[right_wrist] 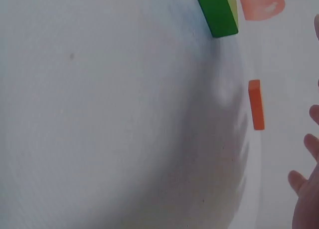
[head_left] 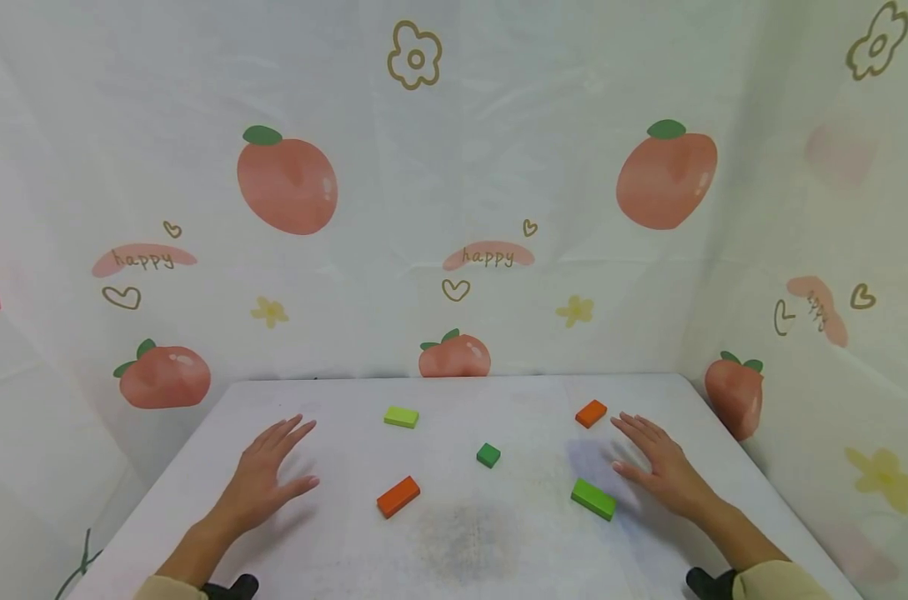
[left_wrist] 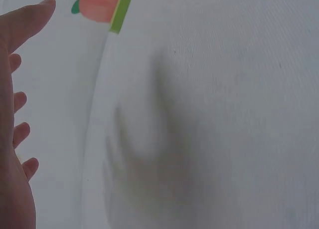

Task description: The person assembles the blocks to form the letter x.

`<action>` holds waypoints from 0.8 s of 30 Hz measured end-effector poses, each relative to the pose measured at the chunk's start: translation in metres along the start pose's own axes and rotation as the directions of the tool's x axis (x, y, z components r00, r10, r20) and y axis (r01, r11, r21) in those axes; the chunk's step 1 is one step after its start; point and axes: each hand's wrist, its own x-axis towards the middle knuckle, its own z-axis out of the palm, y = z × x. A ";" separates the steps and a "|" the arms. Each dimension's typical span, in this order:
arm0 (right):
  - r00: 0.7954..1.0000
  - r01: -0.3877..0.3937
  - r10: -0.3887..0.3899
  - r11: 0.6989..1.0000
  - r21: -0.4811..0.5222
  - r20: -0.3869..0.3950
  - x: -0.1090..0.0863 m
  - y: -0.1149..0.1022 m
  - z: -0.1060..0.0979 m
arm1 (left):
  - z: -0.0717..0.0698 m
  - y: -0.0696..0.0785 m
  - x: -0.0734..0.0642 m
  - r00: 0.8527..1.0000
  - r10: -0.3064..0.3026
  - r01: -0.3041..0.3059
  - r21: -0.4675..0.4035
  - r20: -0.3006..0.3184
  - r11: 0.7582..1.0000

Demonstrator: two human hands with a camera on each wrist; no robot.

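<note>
My left hand [head_left: 262, 479] hovers over the left side of the table with fingers extended and thumb apart, holding nothing. Nearest to it are an orange block [head_left: 398, 497] and a light green block [head_left: 401, 417] farther back. On the other side my right hand [head_left: 664, 471], also empty with fingers stretched out, is beside a green block [head_left: 593, 499] and a smaller orange block [head_left: 591, 413]. Between the hands lies a dark green cube [head_left: 488, 455]. The right wrist view shows the green block [right_wrist: 218, 12] and the orange block [right_wrist: 256, 105]; the left wrist view shows the light green block [left_wrist: 121, 12].
The white table [head_left: 499, 542] carries a greyish smudge near its front middle. A white cloth [head_left: 363, 292] printed with fruit, flowers and hearts hangs behind the table and along its sides. A dark green cord [head_left: 84, 560] shows at the lower left.
</note>
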 end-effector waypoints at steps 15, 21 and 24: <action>0.989 -0.127 0.113 0.981 0.148 0.096 0.005 -0.020 0.002 | 0.009 0.023 0.011 0.998 -0.007 0.001 -0.108 -0.057 0.994; 0.980 -0.176 0.152 0.963 0.202 0.127 0.009 -0.028 0.001 | 0.015 0.033 0.017 0.999 -0.027 0.019 -0.160 -0.046 0.987; 0.979 -0.176 0.149 0.960 0.217 0.137 0.010 -0.029 0.000 | 0.017 0.038 0.019 0.999 -0.040 0.032 -0.195 -0.036 0.980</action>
